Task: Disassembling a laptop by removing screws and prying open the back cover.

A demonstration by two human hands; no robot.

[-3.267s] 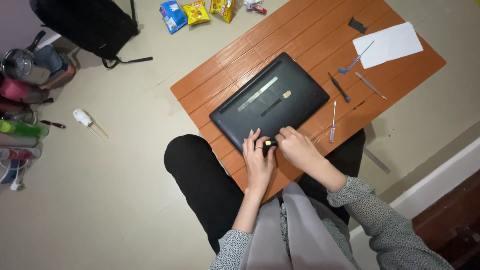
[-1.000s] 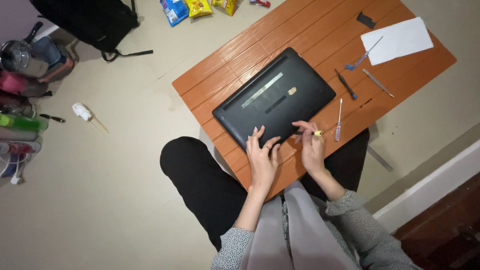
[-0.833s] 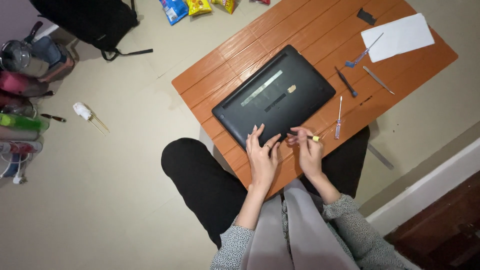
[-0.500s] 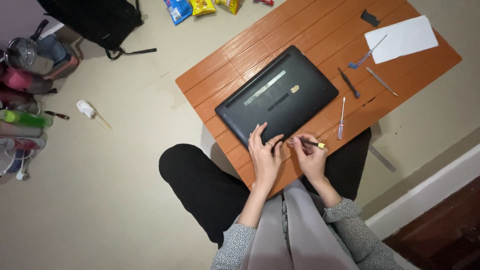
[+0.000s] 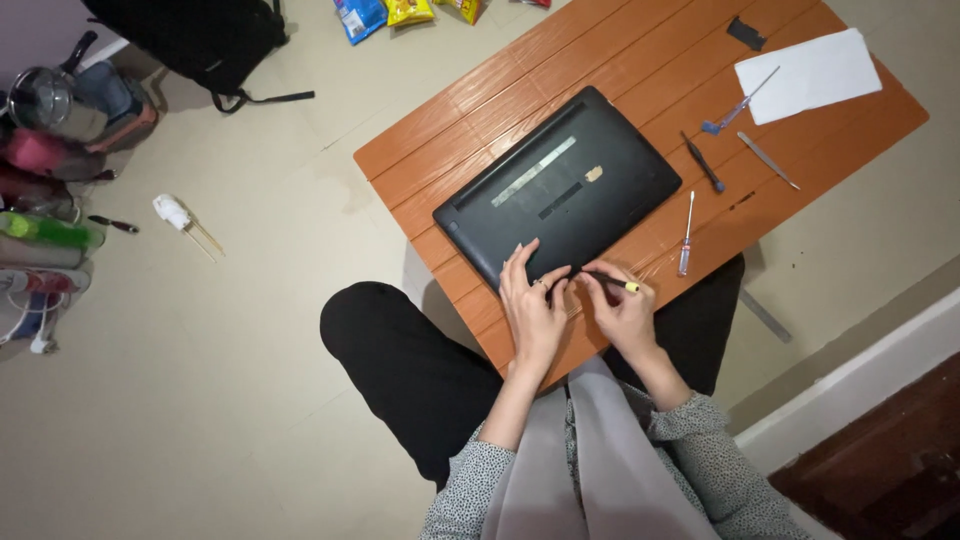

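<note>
A black laptop, lying bottom-up (image 5: 560,190), is sitting near the front edge of the orange slatted wooden surface (image 5: 640,60), its base cover apparently still in place, so the work is looking barely begun. The left hand (image 5: 532,305) is pressing flat on its near edge, fingers spread apart, while the right hand (image 5: 625,315) is pinching a small yellow-tipped black screwdriver (image 5: 610,281) there. No containers are showing on the surface.
</note>
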